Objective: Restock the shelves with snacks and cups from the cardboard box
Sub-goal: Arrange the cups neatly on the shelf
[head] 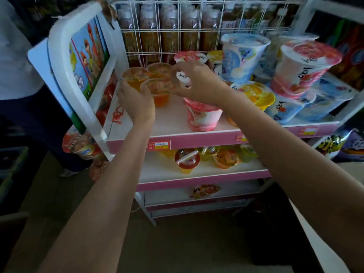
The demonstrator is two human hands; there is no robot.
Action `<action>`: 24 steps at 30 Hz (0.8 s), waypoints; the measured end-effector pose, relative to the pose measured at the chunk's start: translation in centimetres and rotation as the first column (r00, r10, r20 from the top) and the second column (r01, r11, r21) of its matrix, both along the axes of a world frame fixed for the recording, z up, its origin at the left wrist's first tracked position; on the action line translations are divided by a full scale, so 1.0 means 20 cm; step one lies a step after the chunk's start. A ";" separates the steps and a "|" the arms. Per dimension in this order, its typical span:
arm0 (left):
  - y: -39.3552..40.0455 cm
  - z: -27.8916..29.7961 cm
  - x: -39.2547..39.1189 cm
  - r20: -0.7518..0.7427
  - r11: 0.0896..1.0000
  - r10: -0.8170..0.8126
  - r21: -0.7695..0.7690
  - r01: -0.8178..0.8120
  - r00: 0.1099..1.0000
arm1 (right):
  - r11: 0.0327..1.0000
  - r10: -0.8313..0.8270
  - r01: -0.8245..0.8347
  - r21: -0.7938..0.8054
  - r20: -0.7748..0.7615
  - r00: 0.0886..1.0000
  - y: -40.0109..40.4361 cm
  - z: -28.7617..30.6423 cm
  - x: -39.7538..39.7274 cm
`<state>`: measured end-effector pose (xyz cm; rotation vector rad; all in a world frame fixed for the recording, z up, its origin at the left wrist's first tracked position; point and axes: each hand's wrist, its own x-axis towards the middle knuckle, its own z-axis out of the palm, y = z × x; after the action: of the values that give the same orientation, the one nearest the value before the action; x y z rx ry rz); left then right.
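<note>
Here left hand (137, 101) fingers curl round orange jelly cup (157, 91).

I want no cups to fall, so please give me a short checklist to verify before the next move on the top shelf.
1. Left hand holds an orange jelly cup at the shelf's left end: ok.
2. Right hand grip on a small white-lidded cup: ok.
3. Bare top shelf in front of the orange cups: ok.
4. Pink cup stands upright under the right forearm, close: not ok.
5. Stacked cups at the right lean: not ok.
6. Cardboard box in view: cannot tell.
</note>
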<state>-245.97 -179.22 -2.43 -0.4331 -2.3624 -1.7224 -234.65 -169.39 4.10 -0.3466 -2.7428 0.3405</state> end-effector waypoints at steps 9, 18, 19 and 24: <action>0.16 -0.13 1.06 -0.644 0.790 -0.482 -0.026 0.612 0.594 | 0.909 -0.333 0.299 -0.291 -0.075 0.940 0.36 -0.24 1.37; 0.83 -0.80 1.96 -0.044 0.341 -0.935 -0.394 0.854 0.353 | 0.529 -0.590 0.785 -0.324 0.525 0.614 0.86 -0.92 2.74; 0.90 -0.88 2.05 0.025 0.304 -0.937 -0.427 0.851 0.347 | 0.488 -0.541 0.807 -0.333 0.609 0.579 0.93 -1.03 2.84; 1.28 -1.23 2.46 0.341 0.132 -0.868 -0.543 0.829 0.361 | 0.380 -0.368 0.886 -0.267 0.835 0.409 1.27 -1.60 3.20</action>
<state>-196.81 -153.68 -26.99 -2.3550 -2.7563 -0.8302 -170.60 -143.96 -27.83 -2.1822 -2.5223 1.2049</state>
